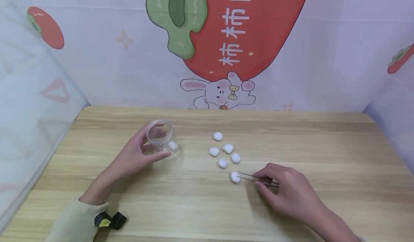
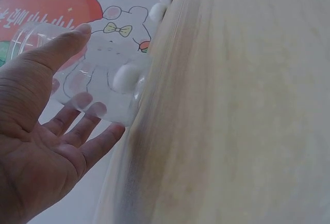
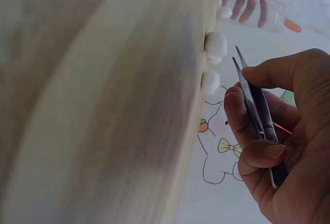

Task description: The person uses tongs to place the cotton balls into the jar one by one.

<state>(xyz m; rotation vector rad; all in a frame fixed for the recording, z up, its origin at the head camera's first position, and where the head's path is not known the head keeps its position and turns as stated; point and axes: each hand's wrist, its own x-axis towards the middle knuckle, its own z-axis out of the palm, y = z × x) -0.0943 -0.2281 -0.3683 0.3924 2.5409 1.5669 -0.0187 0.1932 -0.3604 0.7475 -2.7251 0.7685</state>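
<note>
My left hand [image 1: 137, 150] holds a clear jar [image 1: 159, 140] with its fingers and thumb round the wall. The jar stands upright on the table, its mouth uncovered, and one cotton ball [image 2: 127, 78] lies at its bottom. My right hand [image 1: 291, 190] pinches a pair of metal tweezers [image 3: 253, 100] between thumb and fingers. In the head view the tweezer tips, slightly parted, overlap the nearest cotton ball [image 1: 235, 177]. In the right wrist view they appear a little above the balls, so contact is unclear. Several more cotton balls [image 1: 228, 148] lie loosely grouped between the hands.
The wood-grain table [image 1: 181, 202] reaches back to a printed cloth [image 1: 103, 62] with a rabbit and red fruit. More cloth hangs along the left and right sides. A black and yellow device [image 1: 108, 220] sits at the left sleeve's cuff.
</note>
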